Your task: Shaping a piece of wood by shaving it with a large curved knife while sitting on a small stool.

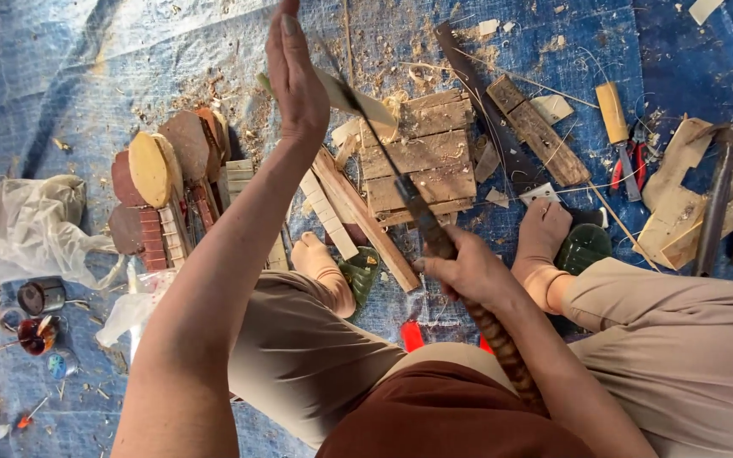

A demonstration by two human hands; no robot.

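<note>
My left hand (294, 76) is raised over the work area with its fingers pointing up, and it holds a pale flat wood piece (366, 106) that sticks out to the right. My right hand (468, 271) grips a long knife (413, 208) by a striped wrapped handle. The dark blade runs up and left until it meets the pale piece. Under the piece lies a scarred wooden chopping block (422, 157) ringed with shavings. My feet in green sandals (583, 246) rest on the blue tarp on either side of the block.
Small guitar-shaped wooden parts (159, 170) are stacked at the left. A hand saw (498, 136), a plank offcut (540, 131), a yellow-handled chisel (612, 114), red pliers (634, 161) and a hammer (717, 199) lie at the right. A plastic bag (27, 229) and paint tins (40, 315) sit far left.
</note>
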